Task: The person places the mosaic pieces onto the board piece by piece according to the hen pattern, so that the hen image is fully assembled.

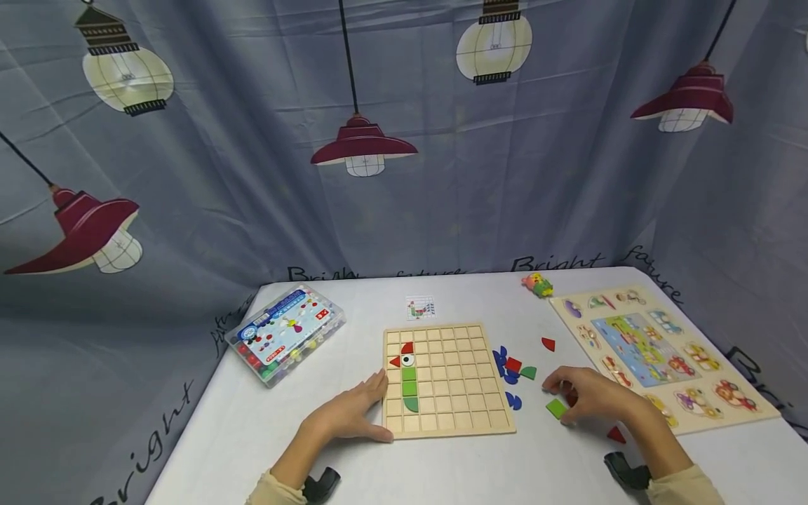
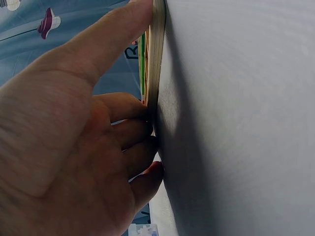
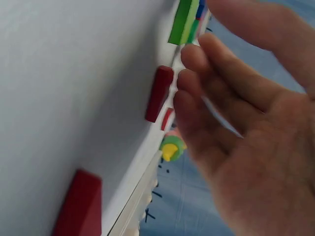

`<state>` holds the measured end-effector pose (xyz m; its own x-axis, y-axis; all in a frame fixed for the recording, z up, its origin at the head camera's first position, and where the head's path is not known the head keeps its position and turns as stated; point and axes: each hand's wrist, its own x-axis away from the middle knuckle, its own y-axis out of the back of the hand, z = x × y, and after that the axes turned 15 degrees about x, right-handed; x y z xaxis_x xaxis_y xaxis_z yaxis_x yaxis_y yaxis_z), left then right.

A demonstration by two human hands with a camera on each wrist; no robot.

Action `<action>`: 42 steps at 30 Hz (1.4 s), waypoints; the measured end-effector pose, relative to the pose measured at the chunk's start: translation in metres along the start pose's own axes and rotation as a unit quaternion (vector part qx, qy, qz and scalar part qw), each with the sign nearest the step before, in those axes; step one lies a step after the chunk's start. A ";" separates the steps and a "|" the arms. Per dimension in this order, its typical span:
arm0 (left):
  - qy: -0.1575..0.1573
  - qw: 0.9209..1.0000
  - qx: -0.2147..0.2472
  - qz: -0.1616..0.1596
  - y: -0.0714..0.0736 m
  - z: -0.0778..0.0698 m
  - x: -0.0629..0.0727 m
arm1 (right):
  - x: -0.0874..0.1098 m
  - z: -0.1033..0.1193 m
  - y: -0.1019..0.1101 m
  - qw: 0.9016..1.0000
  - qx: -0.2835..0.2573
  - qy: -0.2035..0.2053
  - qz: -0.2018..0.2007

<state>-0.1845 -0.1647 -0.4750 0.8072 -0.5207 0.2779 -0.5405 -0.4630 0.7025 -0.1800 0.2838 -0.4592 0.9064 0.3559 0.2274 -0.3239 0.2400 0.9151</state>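
Observation:
My left hand (image 1: pixel 350 410) rests against the left edge of a wooden grid board (image 1: pixel 454 379), the thumb by its near left corner. In the left wrist view the thumb and fingertips (image 2: pixel 142 169) lie along the board's side. The board's left part bears red pieces, a round eye piece (image 1: pixel 407 360), green squares (image 1: pixel 409 388) and a green quarter circle (image 1: pixel 412 404). My right hand (image 1: pixel 590 396) hovers low over the table with fingers loosely bent and apart, around a loose green square (image 1: pixel 556 408). A red piece (image 3: pixel 160 93) lies under this hand, partly hidden in the head view.
Blue pieces (image 1: pixel 513 401), a red square (image 1: pixel 514 365) and a green quarter (image 1: pixel 529 372) lie right of the board. A picture card (image 1: pixel 420 307) sits behind it. A plastic case (image 1: pixel 287 333) stands left, a picture puzzle (image 1: pixel 669 358) right, a small toy (image 1: pixel 538 284) at the back.

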 end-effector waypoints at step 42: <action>0.006 1.000 0.015 0.001 0.000 -0.002 -0.001 | -0.003 -0.004 -0.009 1.000 -0.018 -0.011 -0.010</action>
<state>-0.1853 -0.1627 -0.4743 0.8091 -0.5127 0.2873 -0.5487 -0.4838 0.6818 -0.1809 0.2837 -0.4695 0.9185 0.3301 0.2175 -0.3149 0.2784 0.9074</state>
